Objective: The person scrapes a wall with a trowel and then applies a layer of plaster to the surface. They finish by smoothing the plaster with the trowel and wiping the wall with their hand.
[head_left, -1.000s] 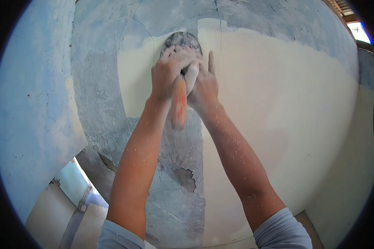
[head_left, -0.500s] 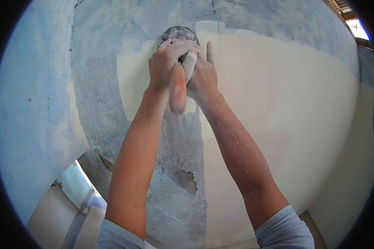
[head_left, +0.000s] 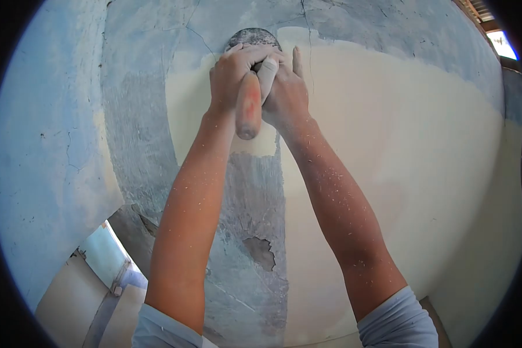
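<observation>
A plastering trowel with a dark, rounded, smeared blade lies against the wall in the upper middle. Its worn wooden handle, marked with red, points down toward me. My left hand is closed over the trowel from the left, fingers across the blade's lower part. From the other side my right hand grips it too, one finger sticking up along the wall. Overlapping fingers hide the neck of the tool. Cream-coloured plaster coats the wall around the blade. Pale specks dot both forearms.
Bare grey-blue wall with a chipped patch shows between my arms. Thin cracks run above. A blue wall adjoins on the left, over an opening at lower left. Cream coating covers the right side.
Both hands and the trowel have moved slightly up the wall. The handle's end sits higher, showing more of the cream patch's lower edge. The grip looks the same.
</observation>
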Demonstrator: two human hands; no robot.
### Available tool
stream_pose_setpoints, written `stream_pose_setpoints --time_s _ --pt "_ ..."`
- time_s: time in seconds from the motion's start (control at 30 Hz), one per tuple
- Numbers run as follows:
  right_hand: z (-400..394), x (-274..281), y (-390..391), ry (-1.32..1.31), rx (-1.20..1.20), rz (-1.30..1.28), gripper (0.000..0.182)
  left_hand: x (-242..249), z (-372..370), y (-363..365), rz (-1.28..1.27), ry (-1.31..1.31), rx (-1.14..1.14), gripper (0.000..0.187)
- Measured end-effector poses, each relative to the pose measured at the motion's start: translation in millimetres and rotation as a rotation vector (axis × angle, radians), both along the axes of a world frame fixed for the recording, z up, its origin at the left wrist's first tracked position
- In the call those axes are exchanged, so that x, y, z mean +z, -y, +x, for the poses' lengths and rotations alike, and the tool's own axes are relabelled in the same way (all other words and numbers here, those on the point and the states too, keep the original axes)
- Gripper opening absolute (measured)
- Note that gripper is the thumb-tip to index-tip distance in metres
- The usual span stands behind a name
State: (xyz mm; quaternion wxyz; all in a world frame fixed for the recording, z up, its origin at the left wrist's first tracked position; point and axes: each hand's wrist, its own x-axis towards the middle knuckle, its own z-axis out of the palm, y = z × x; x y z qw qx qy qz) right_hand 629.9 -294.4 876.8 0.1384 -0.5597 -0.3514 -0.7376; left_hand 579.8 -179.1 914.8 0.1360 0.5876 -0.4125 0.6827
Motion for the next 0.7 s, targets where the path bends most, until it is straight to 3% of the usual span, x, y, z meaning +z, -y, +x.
stream_pose_setpoints --time_s 0.13,0.17,0.23,0.27,0.37,0.4,0.5,0.6,0.7 --pt "12 -35 -3 0.066 0.042 0.0 0.04 -30 7 -6 0.023 0.084 0.034 0.021" --pt "12 -54 -4 0.012 0.104 -0.005 0.044 -51 10 -5 -0.017 0.068 -0.032 0.019" --pt "1 -83 -13 0.047 0.171 0.062 0.051 -82 8 -10 0.045 0.059 0.047 0.017" --pt "-1 -91 -10 -0.09 0.148 0.001 0.056 -90 9 -10 0.023 0.021 0.036 0.017" --pt "17 -67 -13 0.097 0.115 0.044 0.059 -66 9 -10 0.044 0.083 -0.008 0.018" --pt "20 -54 -11 0.068 0.079 0.027 0.058 -52 7 -10 0.056 0.02 0.001 0.027" --pt "10 -25 -10 0.102 0.003 0.041 0.058 -21 6 -7 0.043 0.068 -0.057 0.02" --pt "8 -46 -11 -0.011 0.079 0.036 0.055 -43 2 -8 0.06 0.12 0.009 0.018" --pt "4 -95 -13 -0.056 0.125 0.026 0.065 -91 4 -11 0.048 0.052 0.02 0.016"
